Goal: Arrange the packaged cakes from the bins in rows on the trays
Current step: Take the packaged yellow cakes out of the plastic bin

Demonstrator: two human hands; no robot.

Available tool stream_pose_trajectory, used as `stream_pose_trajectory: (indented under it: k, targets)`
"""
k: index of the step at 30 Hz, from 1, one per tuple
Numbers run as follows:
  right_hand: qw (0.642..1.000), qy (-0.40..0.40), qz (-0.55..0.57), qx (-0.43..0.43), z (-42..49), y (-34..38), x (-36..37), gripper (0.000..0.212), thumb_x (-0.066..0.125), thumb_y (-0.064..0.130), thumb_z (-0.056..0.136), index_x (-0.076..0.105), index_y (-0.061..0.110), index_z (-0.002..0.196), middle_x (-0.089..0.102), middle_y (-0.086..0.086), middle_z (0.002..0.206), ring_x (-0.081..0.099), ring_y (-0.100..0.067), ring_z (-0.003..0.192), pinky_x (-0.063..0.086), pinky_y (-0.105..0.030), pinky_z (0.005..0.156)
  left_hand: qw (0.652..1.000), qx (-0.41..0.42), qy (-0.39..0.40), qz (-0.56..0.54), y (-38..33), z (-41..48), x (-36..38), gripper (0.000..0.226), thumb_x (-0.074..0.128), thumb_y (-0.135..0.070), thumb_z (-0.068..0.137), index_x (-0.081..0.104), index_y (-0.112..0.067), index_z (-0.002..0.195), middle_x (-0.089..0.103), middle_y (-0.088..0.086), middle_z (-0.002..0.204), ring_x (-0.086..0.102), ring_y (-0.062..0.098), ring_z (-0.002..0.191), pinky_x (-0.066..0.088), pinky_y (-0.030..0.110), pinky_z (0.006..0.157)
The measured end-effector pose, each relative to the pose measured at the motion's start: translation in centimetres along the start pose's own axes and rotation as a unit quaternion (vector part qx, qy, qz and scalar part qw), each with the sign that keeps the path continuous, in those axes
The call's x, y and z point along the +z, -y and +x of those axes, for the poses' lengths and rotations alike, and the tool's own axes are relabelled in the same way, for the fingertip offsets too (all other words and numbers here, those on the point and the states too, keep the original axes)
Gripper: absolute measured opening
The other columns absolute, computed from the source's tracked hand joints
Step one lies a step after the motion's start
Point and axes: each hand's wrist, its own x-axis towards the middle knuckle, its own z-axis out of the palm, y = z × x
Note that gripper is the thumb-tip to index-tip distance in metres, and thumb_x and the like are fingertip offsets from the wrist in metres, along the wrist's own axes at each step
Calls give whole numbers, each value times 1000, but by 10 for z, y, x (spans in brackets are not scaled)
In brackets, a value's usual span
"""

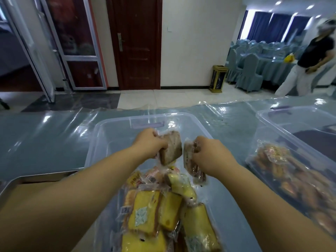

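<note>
A clear plastic bin (pixel 109 131) stands in front of me with several yellow packaged cakes (pixel 145 211) piled at its near end. My left hand (pixel 149 142) grips a brown packaged cake (pixel 171 148) above the bin's middle. Just to the right, my right hand (pixel 209 151) grips another brown packaged cake (pixel 190 166), which hangs down from my fingers. The two hands are close together, both lifted over the bin. A metal tray (pixel 21 179) shows its rim at the lower left, mostly hidden by my left arm.
A second clear bin (pixel 272 120) with orange-brown packaged cakes (pixel 283 160) stands at the right. The table (pixel 36 139) is covered in clear plastic sheet. Beyond it are a door, a small bin, covered chairs and a person (pixel 309 66) at the far right.
</note>
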Motion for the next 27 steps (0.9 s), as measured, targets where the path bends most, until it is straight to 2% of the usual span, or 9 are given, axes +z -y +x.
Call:
stream_pose_trajectory:
  k: [2,6,9,12,14,17,20,24,27]
  targets:
    - [999,-46,29,-7,-9,4,-14,10,49,17,83,52,18,93,55,-1,80,51,-19,67,42,-29,54,997,64,-48,-1,-9,-18,-22,23,73,-17,70,50,-15,74,61,10,78,63,32,72,56,50,69]
    - [981,-148,110,-58,-33,19,-35,32,61,21,86,54,28,117,60,0,99,61,-21,83,55,-42,70,978,155,-126,-52,-15,-60,-73,25,77,-30,68,54,-25,77,64,-1,84,64,20,81,57,49,70]
    - [959,-196,178,-104,-55,39,-40,36,64,25,85,53,34,118,62,6,98,65,-12,78,57,-36,65,959,201,-165,-110,-11,-95,-112,22,79,-31,67,58,-30,77,68,-7,84,66,11,82,59,43,68]
    - [937,-236,213,-146,-75,68,-38,37,66,26,84,55,33,118,65,7,99,64,-4,76,56,-28,58,942,220,-185,-175,0,-127,-147,22,78,-33,63,62,-33,78,70,-5,86,68,17,84,58,44,71]
    - [919,-254,246,-173,-89,97,-33,34,66,30,82,57,31,116,67,6,98,66,-8,76,56,-31,58,929,227,-206,-206,16,-147,-174,22,77,-29,63,63,-31,79,71,-3,87,69,19,85,58,44,72]
    - [891,-259,307,-210,-110,148,-21,31,63,31,77,58,37,107,67,12,93,67,-11,78,58,-34,60,922,216,-235,-221,51,-174,-215,25,78,-26,66,63,-25,86,71,0,87,69,19,82,59,38,67]
    - [887,-239,322,-230,-129,198,-2,28,63,31,77,57,42,102,66,16,88,67,-5,76,56,-24,56,928,190,-236,-217,94,-196,-253,29,81,-22,66,63,-20,87,71,3,87,69,20,79,59,33,60]
    - [903,-175,317,-230,-148,258,37,24,63,32,76,58,46,96,66,17,88,66,-4,74,57,-26,58,940,149,-246,-184,158,-213,-297,17,76,-20,70,64,-24,83,71,-6,82,68,10,73,56,27,57]
    - [930,-121,277,-209,-155,292,73,24,65,34,77,56,48,94,66,16,83,64,-3,67,57,-29,60,941,124,-261,-176,205,-216,-316,21,77,-9,71,65,-22,81,71,-3,77,66,5,68,54,19,54]
